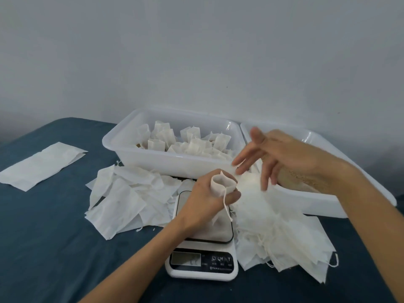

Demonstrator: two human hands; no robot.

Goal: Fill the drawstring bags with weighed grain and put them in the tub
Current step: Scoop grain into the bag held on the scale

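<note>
Our left fingers (229, 194) curl round a small cloth bag (223, 183), holding its open mouth upward, with the drawstring (227, 207) dangling below our thumb. Our left hand (209, 199) hovers right above the scale (203, 256). Our right fingers (251, 156) are spread wide and hold nothing, just above and to the right of the bag's mouth; our right hand (288, 154) hangs over the tub of grain (306, 184). Beyond our left fingers stands the white tub (122, 147), already holding many filled bags (190, 143). Under our right fingers lies a heap of empty bags (284, 239), and another heap (124, 197) spreads left of our left hand. Far to the left lies a flat white sheet (41, 165) on the blue cloth (54, 248).
</note>
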